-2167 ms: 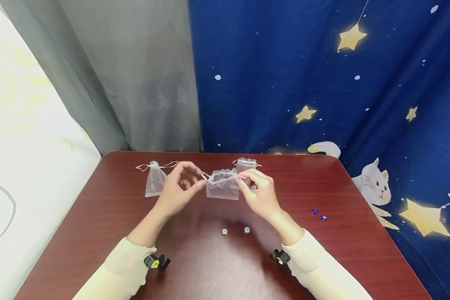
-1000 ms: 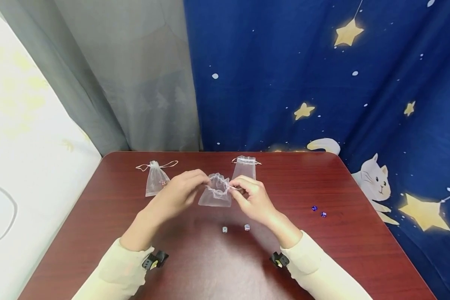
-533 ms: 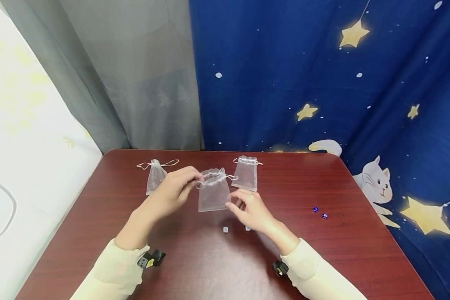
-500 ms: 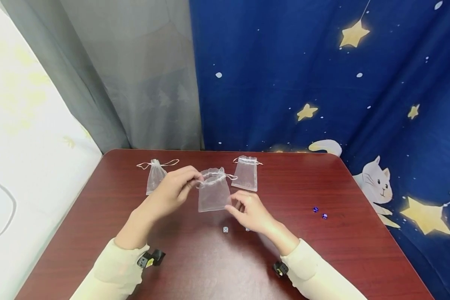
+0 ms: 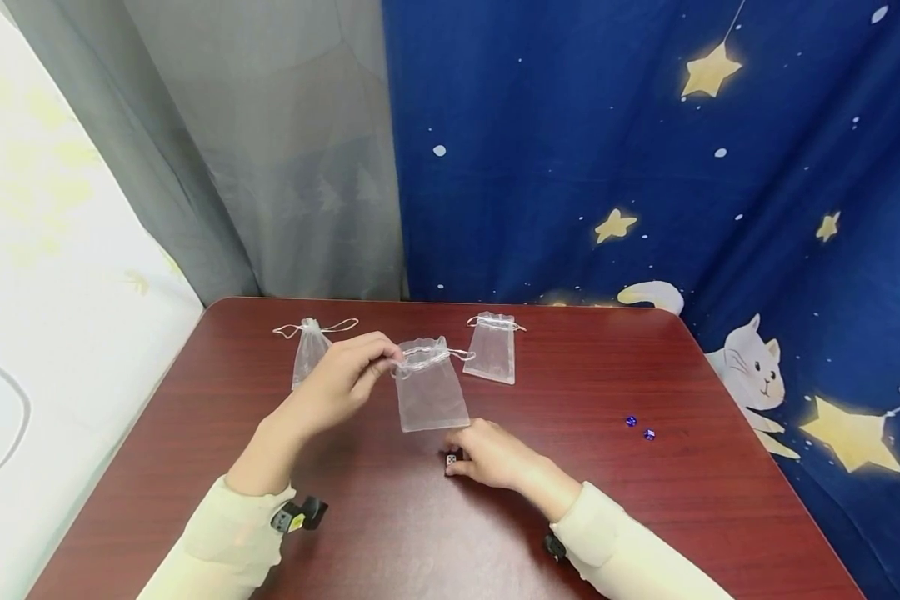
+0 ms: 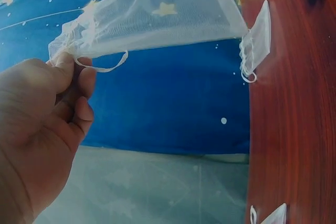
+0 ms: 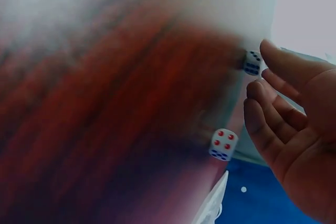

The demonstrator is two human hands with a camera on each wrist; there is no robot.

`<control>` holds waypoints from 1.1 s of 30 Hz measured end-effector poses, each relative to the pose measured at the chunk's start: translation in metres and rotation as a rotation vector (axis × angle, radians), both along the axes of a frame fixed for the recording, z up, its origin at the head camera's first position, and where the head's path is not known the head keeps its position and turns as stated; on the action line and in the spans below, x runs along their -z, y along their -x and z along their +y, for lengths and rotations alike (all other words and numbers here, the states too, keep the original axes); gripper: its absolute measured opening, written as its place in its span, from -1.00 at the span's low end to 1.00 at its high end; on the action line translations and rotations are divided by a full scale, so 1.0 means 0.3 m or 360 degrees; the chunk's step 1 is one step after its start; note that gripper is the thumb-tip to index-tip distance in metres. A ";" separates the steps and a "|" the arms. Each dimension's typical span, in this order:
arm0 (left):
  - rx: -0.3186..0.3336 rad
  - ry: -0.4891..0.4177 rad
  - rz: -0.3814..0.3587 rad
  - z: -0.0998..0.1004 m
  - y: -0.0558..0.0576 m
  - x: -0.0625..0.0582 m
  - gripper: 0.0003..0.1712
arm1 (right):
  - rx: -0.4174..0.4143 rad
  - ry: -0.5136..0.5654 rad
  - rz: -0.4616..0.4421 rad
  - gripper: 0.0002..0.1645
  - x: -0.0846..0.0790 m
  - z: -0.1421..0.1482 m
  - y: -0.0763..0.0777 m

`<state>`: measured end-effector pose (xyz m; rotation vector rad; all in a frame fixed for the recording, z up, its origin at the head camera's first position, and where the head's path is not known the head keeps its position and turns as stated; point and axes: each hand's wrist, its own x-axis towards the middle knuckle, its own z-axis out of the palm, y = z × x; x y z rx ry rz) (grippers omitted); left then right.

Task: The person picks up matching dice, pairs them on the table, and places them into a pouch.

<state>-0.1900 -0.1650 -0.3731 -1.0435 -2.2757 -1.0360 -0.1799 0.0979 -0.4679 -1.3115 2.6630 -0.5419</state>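
My left hand (image 5: 345,375) pinches the gathered top of a sheer white drawstring bag (image 5: 431,396), which hangs over the table with its mouth upward. In the left wrist view the thumb and fingertips of the left hand (image 6: 47,108) hold the bag's edge (image 6: 157,19) beside a loose cord loop. My right hand (image 5: 491,454) is low at the table, thumb and fingers apart on either side of a white die (image 5: 451,459). The right wrist view has that die (image 7: 252,64) near the fingertips, plus a second white die (image 7: 223,144), hidden under the hand in the head view.
A cinched sheer bag (image 5: 311,354) lies at the back left, partly behind the left hand. Another flat sheer bag (image 5: 491,350) lies at the back. Two blue dice, one here (image 5: 631,421) and one beside it (image 5: 648,434), sit at the right of the table (image 5: 390,533).
My right hand has let go of the bag's cord and moved down to the white dice. The left hand keeps its pinch, and the bag now hangs from it.
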 end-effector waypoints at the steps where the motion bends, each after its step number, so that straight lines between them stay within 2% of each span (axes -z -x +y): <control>1: 0.0003 -0.0005 -0.0009 -0.001 0.000 0.000 -0.76 | -0.0001 -0.0028 0.0009 -0.81 0.003 -0.001 -0.002; 7: 0.0000 -0.0026 -0.0088 -0.004 0.000 -0.002 -0.77 | -0.0042 -0.0103 0.0059 -0.89 0.011 0.000 -0.012; 11: -0.0008 -0.0048 -0.0162 -0.008 -0.001 -0.003 -0.78 | -0.0131 -0.0039 0.0016 -0.89 -0.021 -0.006 -0.032; 16: -0.0008 -0.0064 -0.0187 -0.012 0.001 -0.001 -0.80 | -0.0310 0.0216 -0.0083 -0.89 -0.121 -0.017 -0.064; 19: -0.0001 -0.0061 -0.0184 -0.014 0.003 0.001 -0.80 | -0.0420 0.0378 -0.0067 -0.90 -0.195 -0.017 -0.076; 22: 0.0020 -0.0062 -0.0189 -0.014 0.002 0.002 -0.79 | -0.0474 0.0528 0.0006 -0.90 -0.264 -0.011 -0.068; 26: 0.0064 -0.0048 -0.0178 -0.007 0.001 0.001 -0.77 | -0.0443 0.0698 0.0179 -0.87 -0.350 0.002 -0.030; 30: 0.0086 -0.0019 -0.0148 0.005 -0.001 0.002 -0.77 | -0.0316 0.0842 0.0361 -0.83 -0.425 0.008 0.021; 33: 0.0106 -0.0005 -0.0117 0.015 -0.004 0.003 -0.76 | -0.0212 0.0883 0.0457 -0.81 -0.461 -0.002 0.054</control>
